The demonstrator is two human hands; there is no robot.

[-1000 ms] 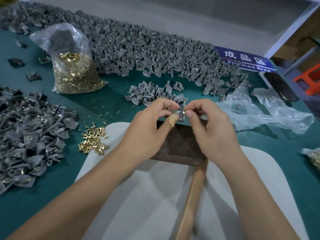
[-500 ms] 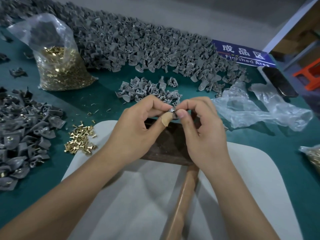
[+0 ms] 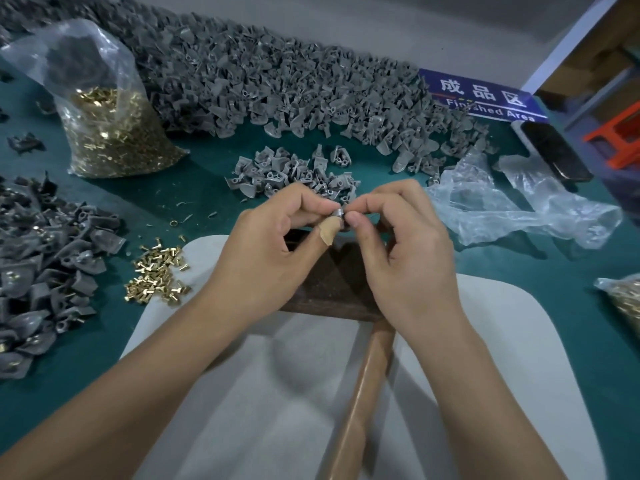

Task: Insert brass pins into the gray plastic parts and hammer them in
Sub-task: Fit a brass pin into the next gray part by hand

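Head view: at centre, the left hand (image 3: pixel 273 251) and right hand (image 3: pixel 405 247) meet, fingers of both pinching one small gray part (image 3: pixel 338 214) above the hammer (image 3: pixel 346 341) lying on the white pad (image 3: pixel 519 358). Loose brass pins (image 3: pixel 159 275) lie at 9 o'clock on the green table (image 3: pixel 207 188), a gray parts pile (image 3: pixel 294 171) at 12.

Two bare hands are in view, the left hand (image 3: pixel 273 251) and the right hand (image 3: pixel 405 251), pinching one small gray plastic part (image 3: pixel 338 213) between them. One wooden-handled hammer (image 3: pixel 360 393) lies on one pale gray mat (image 3: pixel 502 358). Gray plastic parts sit in three heaps too dense to count: a long back heap (image 3: pixel 294 88), a small middle cluster (image 3: pixel 294 171), a left heap (image 3: pixel 38 271). One loose scatter of brass pins (image 3: pixel 159 275), two clear bags of pins (image 3: pixel 114 133) (image 3: pixel 623 299), one crumpled empty clear bag (image 3: pixel 519 202), one blue sign (image 3: pixel 481 98), one black phone (image 3: pixel 554 150).
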